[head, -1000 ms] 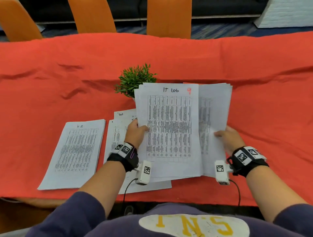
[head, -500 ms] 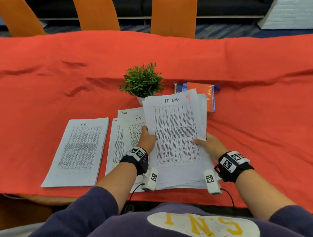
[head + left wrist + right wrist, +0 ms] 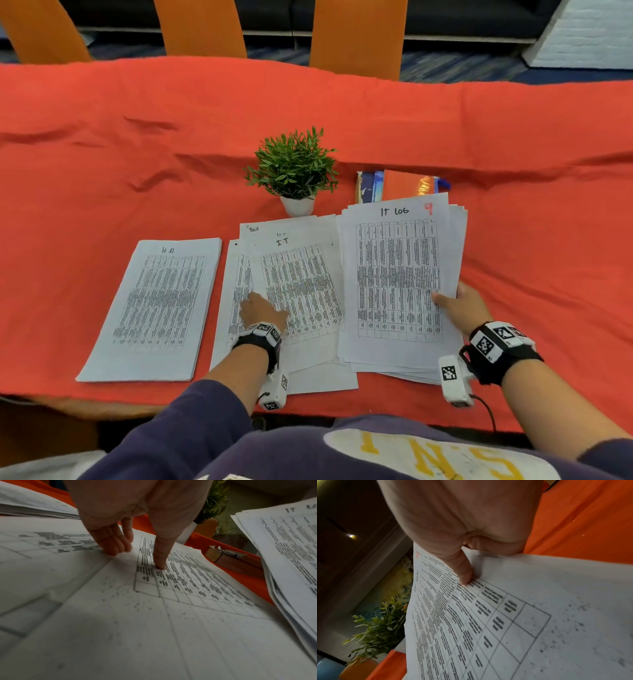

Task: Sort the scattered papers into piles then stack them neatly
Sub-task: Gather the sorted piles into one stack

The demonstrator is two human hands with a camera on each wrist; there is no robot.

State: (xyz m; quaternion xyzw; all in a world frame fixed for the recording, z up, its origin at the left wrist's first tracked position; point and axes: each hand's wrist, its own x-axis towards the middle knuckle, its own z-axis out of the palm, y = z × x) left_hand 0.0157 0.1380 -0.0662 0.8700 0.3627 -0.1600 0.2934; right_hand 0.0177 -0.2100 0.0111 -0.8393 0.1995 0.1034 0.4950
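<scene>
Three groups of printed sheets lie on the red tablecloth [image 3: 102, 171]. A neat pile headed "HR" [image 3: 157, 308] is at the left. A loose pile headed "IT" [image 3: 298, 284] is in the middle, its sheets askew. My left hand [image 3: 260, 308] rests on it; the thumb and fingertips [image 3: 118, 547] press its top sheet [image 3: 171, 601]. At the right, my right hand [image 3: 459, 305] grips a thick stack headed "IT LOG" [image 3: 397, 281] by its right edge, thumb on top [image 3: 464, 574], fingers hidden beneath.
A small potted plant [image 3: 294, 171] in a white pot stands just behind the middle pile. An orange notebook with blue items [image 3: 400, 186] lies behind the right stack. Orange chairs [image 3: 356, 34] line the table's far side. The near table edge runs just below the piles.
The "IT LOG" stack has come down from in front of me and moved right, uncovering the notebook. My left hand let go of it and now presses the middle "IT" pile.
</scene>
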